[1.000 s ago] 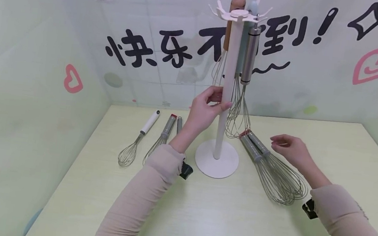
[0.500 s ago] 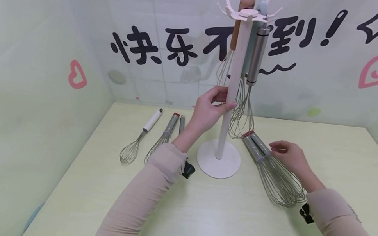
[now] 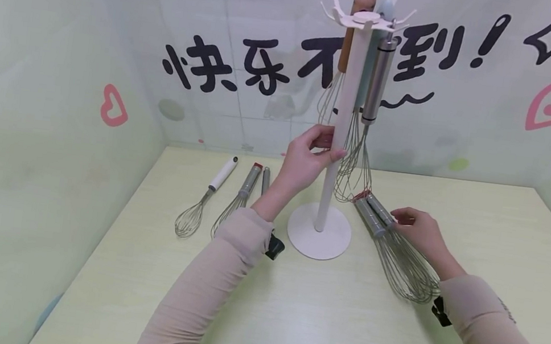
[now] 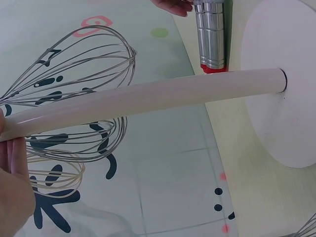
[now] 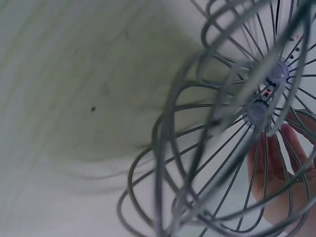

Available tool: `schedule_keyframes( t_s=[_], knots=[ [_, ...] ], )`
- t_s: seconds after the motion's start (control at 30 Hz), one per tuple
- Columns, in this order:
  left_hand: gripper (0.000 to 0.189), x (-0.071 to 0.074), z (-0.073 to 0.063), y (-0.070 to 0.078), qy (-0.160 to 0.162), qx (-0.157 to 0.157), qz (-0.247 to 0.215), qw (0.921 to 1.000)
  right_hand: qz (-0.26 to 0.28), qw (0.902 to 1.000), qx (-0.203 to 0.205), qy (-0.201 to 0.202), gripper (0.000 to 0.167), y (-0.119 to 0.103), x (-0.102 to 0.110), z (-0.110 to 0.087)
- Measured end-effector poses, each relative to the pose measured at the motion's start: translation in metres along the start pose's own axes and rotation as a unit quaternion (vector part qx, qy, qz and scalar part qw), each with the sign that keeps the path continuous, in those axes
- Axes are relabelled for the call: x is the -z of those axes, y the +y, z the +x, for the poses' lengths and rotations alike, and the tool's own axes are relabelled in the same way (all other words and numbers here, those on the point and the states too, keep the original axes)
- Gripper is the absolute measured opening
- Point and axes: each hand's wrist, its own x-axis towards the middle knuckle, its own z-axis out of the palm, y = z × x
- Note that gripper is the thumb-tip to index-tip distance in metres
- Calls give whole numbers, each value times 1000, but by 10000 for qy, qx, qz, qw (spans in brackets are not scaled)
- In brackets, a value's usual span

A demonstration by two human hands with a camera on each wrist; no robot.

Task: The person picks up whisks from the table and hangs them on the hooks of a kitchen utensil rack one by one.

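Observation:
My left hand (image 3: pixel 302 161) holds the pole of a white whisk stand (image 3: pixel 347 103), thumb in front and fingers behind. My right hand (image 3: pixel 422 231) is at the right side of two steel whisks (image 3: pixel 374 217) lying side by side on the table, its fingertips right at the nearer handle. In the right wrist view its fingers (image 5: pixel 291 143) extend behind the blurred wires. From the stand's hooks hang a steel-handled whisk (image 3: pixel 378 81), a pale blue-handled whisk (image 3: pixel 368 74) and a wooden-handled whisk (image 3: pixel 345 48), partly hidden by the pole.
Left of the stand lie a white-handled whisk (image 3: pixel 222 174), a grey-handled whisk (image 3: pixel 250 179) with a red end, and a thin handle (image 3: pixel 266 180) mostly hidden by my left arm. A printed cloth (image 3: pixel 263 101) hangs behind the table (image 3: pixel 320 315).
My right hand has moved slightly left and down, up to the handle of the right-hand whisk. My left hand keeps its hold on the pole; the head view has shifted a little.

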Motion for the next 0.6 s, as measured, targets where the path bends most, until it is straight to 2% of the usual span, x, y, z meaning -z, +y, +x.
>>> schedule_keyframes(
  t_s=[0.6],
  knots=[
    [40, 0, -1, 1, -22, -10, -15, 10000, 2, 10000, 16, -43, 39, 10, -8, 7]
  ],
)
